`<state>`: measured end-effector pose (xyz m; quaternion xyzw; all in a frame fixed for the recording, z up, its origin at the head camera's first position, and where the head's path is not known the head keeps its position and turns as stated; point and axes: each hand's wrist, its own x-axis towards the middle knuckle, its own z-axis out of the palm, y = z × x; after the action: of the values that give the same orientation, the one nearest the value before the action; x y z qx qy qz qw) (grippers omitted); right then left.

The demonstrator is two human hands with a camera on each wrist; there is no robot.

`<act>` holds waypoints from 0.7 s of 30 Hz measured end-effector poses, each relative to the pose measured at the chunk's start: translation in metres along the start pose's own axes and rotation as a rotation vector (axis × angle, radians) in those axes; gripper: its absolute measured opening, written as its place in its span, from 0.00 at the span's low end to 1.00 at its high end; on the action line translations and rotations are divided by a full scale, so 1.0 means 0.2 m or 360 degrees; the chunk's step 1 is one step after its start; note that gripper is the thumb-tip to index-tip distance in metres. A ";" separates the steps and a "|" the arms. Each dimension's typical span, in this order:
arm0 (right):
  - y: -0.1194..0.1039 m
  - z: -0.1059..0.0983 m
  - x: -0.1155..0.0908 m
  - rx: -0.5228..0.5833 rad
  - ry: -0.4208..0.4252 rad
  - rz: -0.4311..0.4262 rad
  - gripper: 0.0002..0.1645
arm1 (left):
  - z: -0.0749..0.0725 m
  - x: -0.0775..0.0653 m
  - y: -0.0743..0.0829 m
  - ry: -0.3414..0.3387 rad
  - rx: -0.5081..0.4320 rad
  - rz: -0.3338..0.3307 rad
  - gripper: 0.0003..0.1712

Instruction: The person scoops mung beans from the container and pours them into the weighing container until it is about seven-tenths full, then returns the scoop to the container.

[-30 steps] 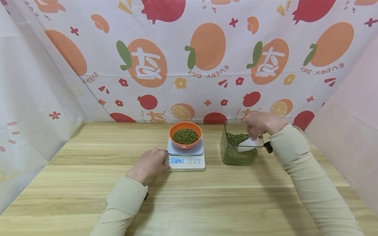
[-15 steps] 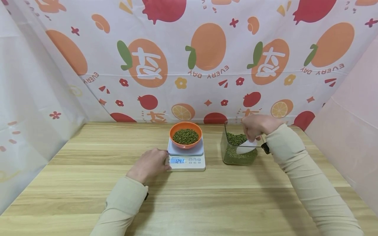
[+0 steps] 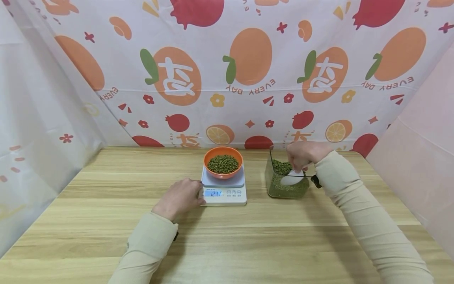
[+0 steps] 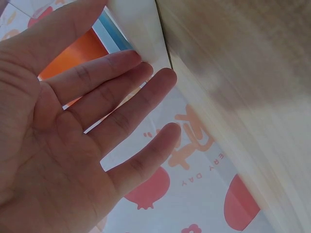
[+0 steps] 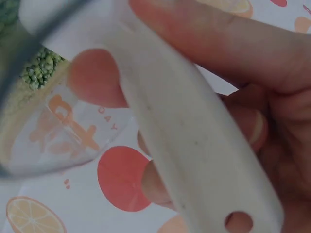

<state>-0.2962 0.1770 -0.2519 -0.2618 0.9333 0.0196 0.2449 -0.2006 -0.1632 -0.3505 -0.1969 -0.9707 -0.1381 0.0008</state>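
My right hand [image 3: 306, 153] grips a white scoop [image 3: 292, 180], its blade down in a clear square container [image 3: 268, 179] of mung beans [image 3: 282, 167]. In the right wrist view, fingers and thumb wrap the scoop's handle [image 5: 189, 131], which has a hole at its end. My left hand [image 3: 179, 198] touches the left edge of a white kitchen scale [image 3: 227, 201]; its fingers [image 4: 116, 121] look loosely extended in the left wrist view. On the scale's platform stands an orange bowl [image 3: 222, 176] holding mung beans, and the display [image 3: 213, 193] reads about 124.1.
Everything stands on a wood-grain table [image 3: 234, 244]. A white curtain [image 3: 198, 114] with fruit prints hangs along the table's back edge, and plain sheeting closes both sides. The container sits a short way right of the scale.
My right hand has shifted left and slightly down, drawing the scoop leftward through the container. The left hand, scale and bowl have stayed put, with the reading unchanged.
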 end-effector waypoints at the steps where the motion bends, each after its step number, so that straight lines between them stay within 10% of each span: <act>1: 0.00 0.00 0.01 -0.0025 0.0006 -0.0010 0.14 | 0.00 0.00 0.00 -0.0001 -0.0002 -0.0002 0.14; 21: -0.03 0.03 0.05 -0.0086 0.0009 0.0022 0.23 | 0.00 0.01 -0.01 0.0024 0.0000 0.0037 0.12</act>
<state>-0.2979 0.1681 -0.2609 -0.2620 0.9349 0.0456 0.2350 -0.2024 -0.1640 -0.3503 -0.2072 -0.9682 -0.1396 0.0097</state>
